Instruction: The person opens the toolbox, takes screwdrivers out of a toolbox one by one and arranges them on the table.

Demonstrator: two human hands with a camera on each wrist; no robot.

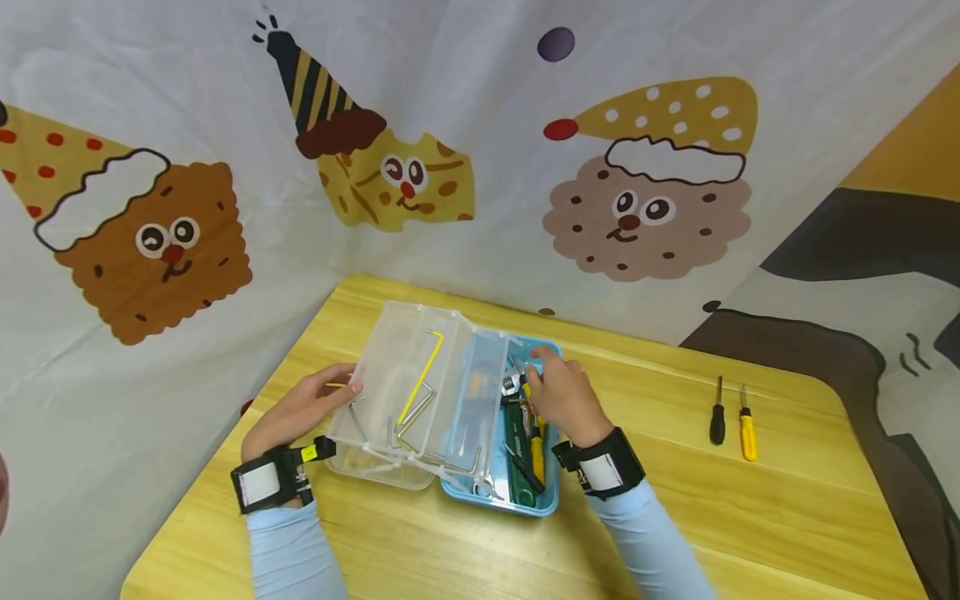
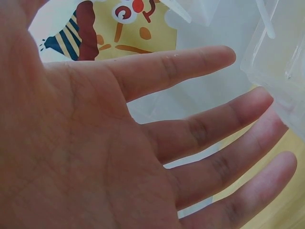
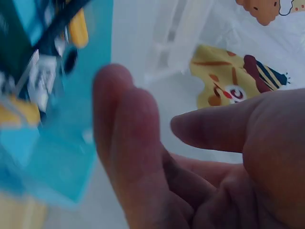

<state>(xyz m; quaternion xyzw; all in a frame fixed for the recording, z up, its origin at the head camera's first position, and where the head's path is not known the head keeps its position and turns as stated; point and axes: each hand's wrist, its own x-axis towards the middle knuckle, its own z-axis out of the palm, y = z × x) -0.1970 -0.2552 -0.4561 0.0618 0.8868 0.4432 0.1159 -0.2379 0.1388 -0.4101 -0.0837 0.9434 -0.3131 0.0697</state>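
Note:
My left hand (image 1: 303,406) is at the left edge of a clear plastic tray (image 1: 397,333), thumb at its rim. In the left wrist view its fingers (image 2: 205,129) are extended and spread, the tips close to the plastic. In the tray lie a yellow hex key (image 1: 427,371) and several metal hex keys (image 1: 417,417). My right hand (image 1: 566,400) reaches over the right side of the blue toolbox (image 1: 557,479). In the right wrist view its thumb (image 3: 209,126) stands apart from the bent fingers, with nothing between them. Below it lie a yellow-handled tool (image 1: 537,458), a long green tool (image 1: 519,450) and an adjustable wrench (image 1: 511,384).
On the wooden table (image 1: 637,517), to the right, lie a black-handled screwdriver (image 1: 717,423) and a yellow-handled screwdriver (image 1: 748,437). A white cloth (image 1: 495,242) with cartoon prints hangs behind the table. Beneath the raised tray, another clear compartment (image 1: 390,475) shows.

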